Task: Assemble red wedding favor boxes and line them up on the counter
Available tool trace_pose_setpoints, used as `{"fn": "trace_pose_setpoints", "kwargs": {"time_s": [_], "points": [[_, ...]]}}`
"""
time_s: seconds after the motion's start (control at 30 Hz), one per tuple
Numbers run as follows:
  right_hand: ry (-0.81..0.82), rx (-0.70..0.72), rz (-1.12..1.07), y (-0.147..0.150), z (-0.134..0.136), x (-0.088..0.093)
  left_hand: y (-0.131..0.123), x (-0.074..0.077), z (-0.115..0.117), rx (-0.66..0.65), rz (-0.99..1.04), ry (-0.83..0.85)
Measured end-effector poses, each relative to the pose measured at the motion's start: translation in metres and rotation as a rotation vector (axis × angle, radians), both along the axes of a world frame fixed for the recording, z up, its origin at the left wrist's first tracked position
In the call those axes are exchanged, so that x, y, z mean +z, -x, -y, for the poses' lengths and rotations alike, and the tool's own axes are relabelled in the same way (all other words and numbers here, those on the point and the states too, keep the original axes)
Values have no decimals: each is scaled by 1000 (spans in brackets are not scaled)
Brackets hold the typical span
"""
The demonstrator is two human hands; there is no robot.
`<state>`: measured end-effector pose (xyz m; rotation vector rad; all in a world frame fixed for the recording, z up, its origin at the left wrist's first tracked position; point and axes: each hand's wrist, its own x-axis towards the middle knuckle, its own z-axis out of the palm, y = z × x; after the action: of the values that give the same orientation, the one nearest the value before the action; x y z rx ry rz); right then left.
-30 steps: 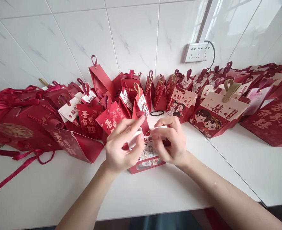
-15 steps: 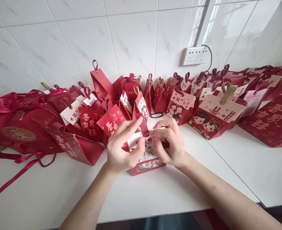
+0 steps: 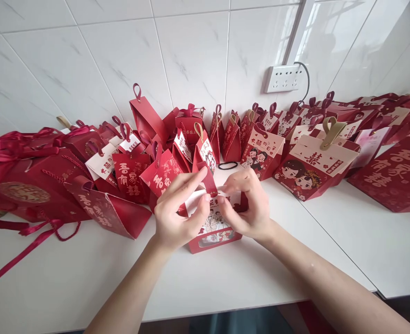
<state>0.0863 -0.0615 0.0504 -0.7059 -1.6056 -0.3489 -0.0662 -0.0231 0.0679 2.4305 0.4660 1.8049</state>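
A small red and white gift box [image 3: 214, 225] stands upright on the counter in front of me, with cartoon figures on its flap and a clear window low on its front. A dark red ribbon [image 3: 210, 182] rises from a slot at its top. My left hand [image 3: 179, 211] is closed around the box's top left, thumb on the flap and index fingertip at the ribbon. On the other side, my right hand [image 3: 248, 204] pinches the top edge close to the ribbon's base. The fingers partly hide the top of the box.
Behind my hands, many red gift boxes crowd along the tiled wall [image 3: 191, 55]. A black band [image 3: 227, 165] lies beyond the box. To the left lies an open red box [image 3: 114, 208] near a trailing ribbon [image 3: 20, 260]. A power strip [image 3: 284, 79] is on the wall.
My right thumb has shifted slightly left and down, closer to the ribbon's base. My left thumb has moved a little up along the flap. The box stays in place.
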Motion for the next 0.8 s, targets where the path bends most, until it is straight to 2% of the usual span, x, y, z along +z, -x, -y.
{"fn": "trace_pose_setpoints", "kwargs": {"time_s": [0.23, 0.57, 0.8], "points": [[73, -49, -17, 0, 3, 1, 0, 1, 1, -3, -4, -8], [111, -43, -46, 2, 3, 4, -2, 0, 3, 32, 17, 43], [253, 15, -118, 2, 5, 8, -4, 1, 6, 7, 32, 132]]}}
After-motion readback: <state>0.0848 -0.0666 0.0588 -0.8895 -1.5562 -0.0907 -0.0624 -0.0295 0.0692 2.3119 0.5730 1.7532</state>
